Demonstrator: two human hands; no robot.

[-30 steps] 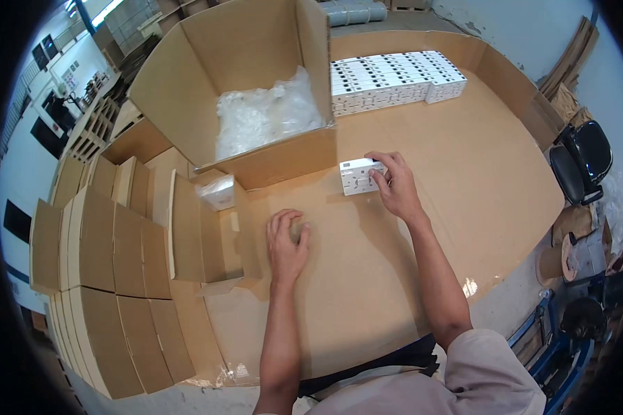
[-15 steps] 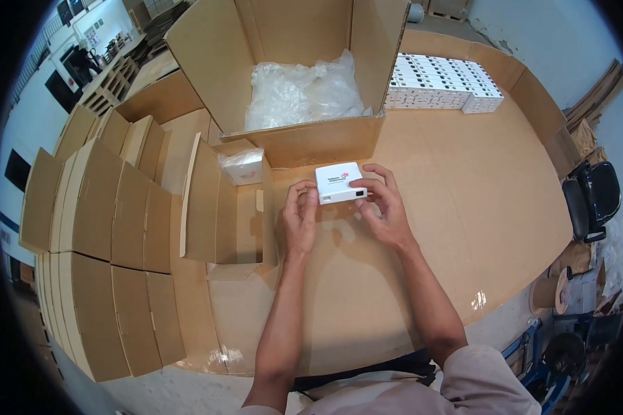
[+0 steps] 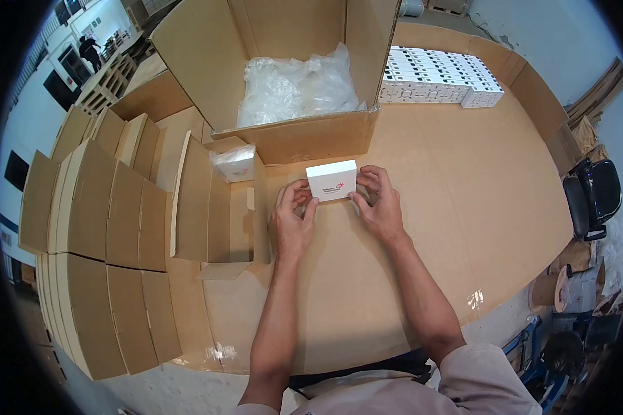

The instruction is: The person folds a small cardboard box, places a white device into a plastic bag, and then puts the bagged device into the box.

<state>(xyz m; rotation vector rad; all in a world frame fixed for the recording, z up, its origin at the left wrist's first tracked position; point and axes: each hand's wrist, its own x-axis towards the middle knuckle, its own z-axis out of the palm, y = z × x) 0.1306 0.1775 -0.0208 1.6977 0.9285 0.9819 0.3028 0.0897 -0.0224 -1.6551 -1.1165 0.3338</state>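
Between both hands is a small white box (image 3: 331, 180) with a printed logo and lettering on the face toward me. My left hand (image 3: 295, 220) grips its left edge between thumb and fingers. On the opposite edge, my right hand (image 3: 382, 207) holds it the same way. Just left of my hands stands an open cardboard carton (image 3: 218, 214). In its far end sits a white box in clear plastic wrap (image 3: 234, 164).
A large open cardboard box (image 3: 304, 144) holding clear plastic bags (image 3: 298, 90) stands ahead. Rows of white boxes (image 3: 436, 72) sit at the far right. Brown cartons (image 3: 86, 200) are stacked at left. A raised cardboard edge (image 3: 526, 90) borders the table. A distant person (image 3: 90, 54) stands far left.
The white box has tilted, so its printed face now turns toward me and the end with the dark square is out of sight. My right fingers have moved from its top to its right edge.
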